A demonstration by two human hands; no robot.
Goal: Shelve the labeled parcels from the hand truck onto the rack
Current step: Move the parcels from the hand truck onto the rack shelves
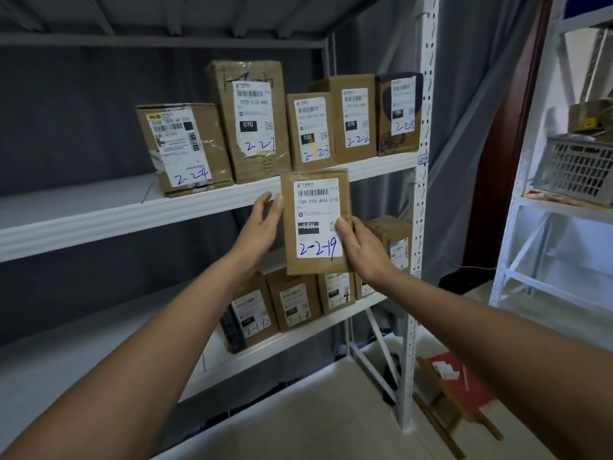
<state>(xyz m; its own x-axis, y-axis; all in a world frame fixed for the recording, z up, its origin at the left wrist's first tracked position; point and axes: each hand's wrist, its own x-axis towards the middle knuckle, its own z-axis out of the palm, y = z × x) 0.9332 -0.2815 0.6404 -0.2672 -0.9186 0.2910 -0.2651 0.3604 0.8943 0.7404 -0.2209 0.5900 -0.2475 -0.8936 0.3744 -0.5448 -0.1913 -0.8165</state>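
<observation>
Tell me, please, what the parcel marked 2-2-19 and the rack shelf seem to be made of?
The parcel marked 2-2-19 looks like matte brown cardboard with a white paper label under glossy tape, which glints. The rack shelf appears to be white-painted metal, its upright punched with slots.

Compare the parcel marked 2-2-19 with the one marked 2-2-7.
Parcel 2-2-19 is held by both hands, left and right, in front of the rack; parcel 2-2-7 stands on the upper shelf. 2-2-19 looks thin and flat; 2-2-7 is a deep, tall box. Both are brown cardboard with a white label and blue handwriting.
</observation>
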